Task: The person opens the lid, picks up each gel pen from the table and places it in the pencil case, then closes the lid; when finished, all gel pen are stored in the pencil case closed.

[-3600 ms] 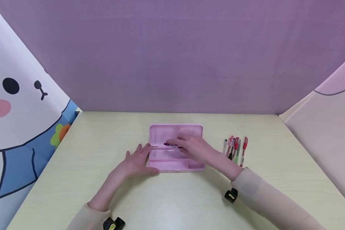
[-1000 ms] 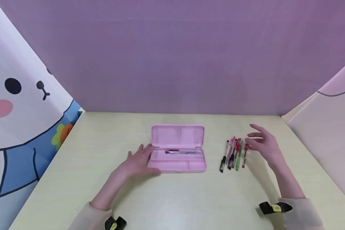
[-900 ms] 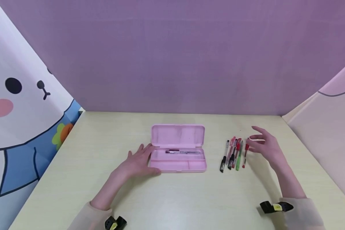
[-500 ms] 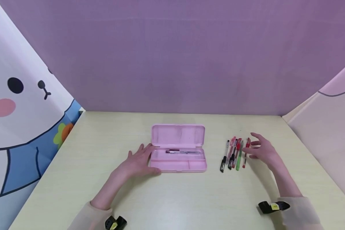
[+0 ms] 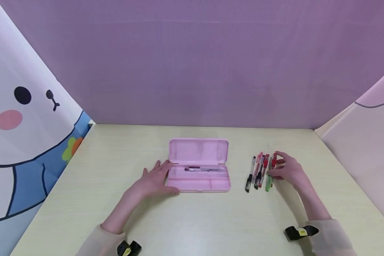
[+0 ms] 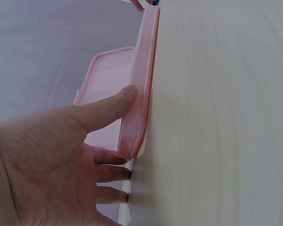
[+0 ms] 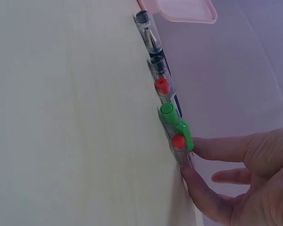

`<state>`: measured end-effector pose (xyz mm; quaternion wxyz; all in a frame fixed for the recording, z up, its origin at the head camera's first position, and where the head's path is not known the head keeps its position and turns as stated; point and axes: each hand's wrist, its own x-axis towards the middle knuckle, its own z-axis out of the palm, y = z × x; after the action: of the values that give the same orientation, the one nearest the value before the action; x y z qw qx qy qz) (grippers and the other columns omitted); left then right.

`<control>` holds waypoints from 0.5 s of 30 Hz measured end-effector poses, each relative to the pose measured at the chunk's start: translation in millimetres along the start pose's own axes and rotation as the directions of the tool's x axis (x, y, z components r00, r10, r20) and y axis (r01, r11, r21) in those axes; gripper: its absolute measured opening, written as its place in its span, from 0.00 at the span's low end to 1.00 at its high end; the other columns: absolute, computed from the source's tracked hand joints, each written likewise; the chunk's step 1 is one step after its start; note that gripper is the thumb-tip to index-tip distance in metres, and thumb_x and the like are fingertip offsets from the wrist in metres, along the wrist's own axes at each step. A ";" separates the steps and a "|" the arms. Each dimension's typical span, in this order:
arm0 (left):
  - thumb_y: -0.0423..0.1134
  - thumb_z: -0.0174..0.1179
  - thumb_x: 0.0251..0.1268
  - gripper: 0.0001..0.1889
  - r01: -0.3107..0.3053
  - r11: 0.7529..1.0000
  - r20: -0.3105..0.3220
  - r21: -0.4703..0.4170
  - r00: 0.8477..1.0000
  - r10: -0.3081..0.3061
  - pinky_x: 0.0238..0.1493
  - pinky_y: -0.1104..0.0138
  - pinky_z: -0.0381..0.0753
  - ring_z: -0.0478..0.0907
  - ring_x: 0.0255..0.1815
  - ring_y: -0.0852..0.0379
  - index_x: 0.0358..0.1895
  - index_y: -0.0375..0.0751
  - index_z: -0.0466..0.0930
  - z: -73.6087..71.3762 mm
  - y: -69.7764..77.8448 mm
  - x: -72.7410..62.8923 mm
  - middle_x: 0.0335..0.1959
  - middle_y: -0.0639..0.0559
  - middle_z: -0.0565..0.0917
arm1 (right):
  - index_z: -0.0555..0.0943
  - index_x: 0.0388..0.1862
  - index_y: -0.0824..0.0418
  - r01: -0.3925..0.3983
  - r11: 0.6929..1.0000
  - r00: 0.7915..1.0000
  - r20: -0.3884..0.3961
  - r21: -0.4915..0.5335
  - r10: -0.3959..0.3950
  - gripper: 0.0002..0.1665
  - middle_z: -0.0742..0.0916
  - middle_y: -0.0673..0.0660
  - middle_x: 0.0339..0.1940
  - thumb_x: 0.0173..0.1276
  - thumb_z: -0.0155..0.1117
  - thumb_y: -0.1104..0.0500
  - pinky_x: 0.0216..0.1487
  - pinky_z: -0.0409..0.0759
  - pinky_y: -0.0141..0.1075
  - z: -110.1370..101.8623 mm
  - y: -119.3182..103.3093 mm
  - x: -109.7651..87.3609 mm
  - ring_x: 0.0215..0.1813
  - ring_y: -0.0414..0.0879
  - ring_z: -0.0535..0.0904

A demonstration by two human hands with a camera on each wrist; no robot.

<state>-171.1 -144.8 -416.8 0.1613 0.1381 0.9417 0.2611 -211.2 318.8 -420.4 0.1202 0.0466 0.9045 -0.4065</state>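
Observation:
A pink pencil case [image 5: 198,185] lies open on the table, a dark-capped clear pen [image 5: 203,169] in its rear compartment. My left hand [image 5: 152,181] rests against its left end, fingers spread; in the left wrist view the thumb [image 6: 111,108] presses the front wall. To the right, my right hand [image 5: 288,170] is at the right side of a row of pens. Its thumb and a finger close around a green pen [image 7: 169,115] and a red pen [image 7: 178,142], which lie side by side. The hand partly covers both in the head view.
Left of the held pens lie a black-capped pen [image 5: 249,176], a pink pen [image 5: 257,161] and several other black and red ones, close together. A purple backdrop [image 5: 198,64] stands behind the table's far edge.
The right hand set the dark-capped pen in the case, then moved right to the pens. It has come in lower and leftward, and the green pen has shifted right against the red one.

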 end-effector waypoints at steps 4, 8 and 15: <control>0.56 0.71 0.58 0.50 -0.002 1.000 -0.003 0.004 1.000 0.002 0.74 0.22 0.44 0.46 0.85 0.28 0.81 0.43 0.57 0.6 -0.7 0.3 0.85 0.41 0.55 | 0.46 0.82 0.73 0.001 1.000 1.000 0.001 -0.006 -0.001 0.60 0.68 0.85 0.69 0.63 0.75 0.65 0.40 0.90 0.34 3.2 -1.7 1.0 0.38 0.42 0.87; 0.56 0.71 0.58 0.50 0.001 1.000 -0.005 0.004 1.000 -0.001 0.74 0.22 0.44 0.47 0.85 0.28 0.80 0.43 0.57 1.3 -0.4 1.2 0.85 0.41 0.55 | 0.45 0.82 0.73 -0.009 1.000 1.000 0.012 -0.006 0.009 0.59 0.68 0.86 0.70 0.64 0.74 0.64 0.40 0.89 0.35 4.6 -1.9 1.8 0.36 0.41 0.87; 0.56 0.71 0.58 0.50 0.003 1.000 -0.006 0.007 1.000 -0.003 0.74 0.22 0.44 0.47 0.84 0.28 0.80 0.42 0.57 2.3 0.3 2.6 0.85 0.40 0.56 | 0.46 0.82 0.74 -0.012 1.000 0.999 0.031 0.029 0.011 0.55 0.67 0.85 0.72 0.68 0.70 0.64 0.41 0.89 0.34 3.5 2.5 4.5 0.37 0.40 0.89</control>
<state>-172.5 -142.6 -419.2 0.1583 0.1365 0.9433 0.2580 -214.4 317.8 -425.6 0.1358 0.0474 0.8963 -0.4194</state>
